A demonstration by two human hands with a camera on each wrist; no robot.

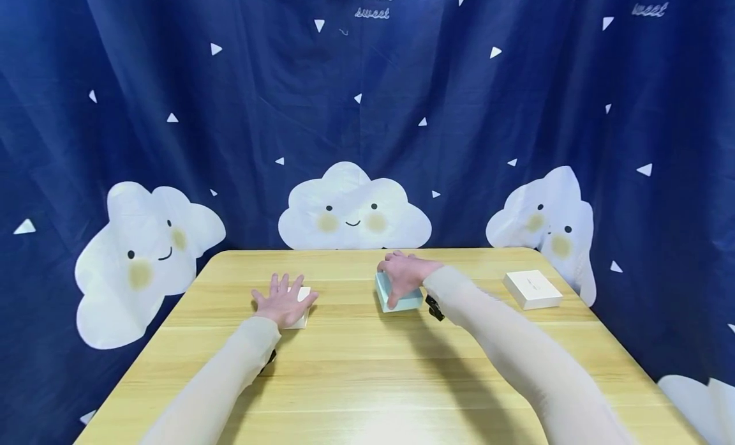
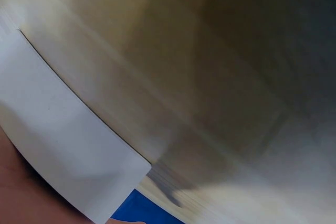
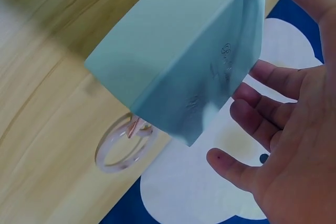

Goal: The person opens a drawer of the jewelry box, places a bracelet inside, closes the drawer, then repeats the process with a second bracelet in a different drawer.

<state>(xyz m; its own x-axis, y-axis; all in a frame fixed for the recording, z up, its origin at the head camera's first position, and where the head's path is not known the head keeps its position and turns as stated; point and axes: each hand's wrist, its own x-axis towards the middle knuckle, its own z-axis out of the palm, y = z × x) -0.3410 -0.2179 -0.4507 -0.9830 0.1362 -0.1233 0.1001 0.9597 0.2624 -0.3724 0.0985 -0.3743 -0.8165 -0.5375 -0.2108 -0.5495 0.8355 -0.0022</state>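
My right hand [image 1: 404, 276] grips a light blue box [image 1: 410, 302] from above, at the far middle of the table. In the right wrist view, thumb and fingers take opposite sides of the box [image 3: 157, 40], which has an embossed mark on one face. Beside it a pale bangle [image 3: 116, 168] with a small pink piece [image 3: 135, 128] shows on the wood; the head view hides it. My left hand [image 1: 284, 304], fingers straight and spread, is over a white box [image 1: 300, 324]. The left wrist view shows this white box [image 2: 73, 129] close to the hand; contact is unclear.
Near the right edge of the wooden table [image 1: 344, 368] lies another white box [image 1: 534, 288] with small print on top. A dark blue curtain [image 1: 356, 132] with cloud faces hangs behind the far edge and along both sides.
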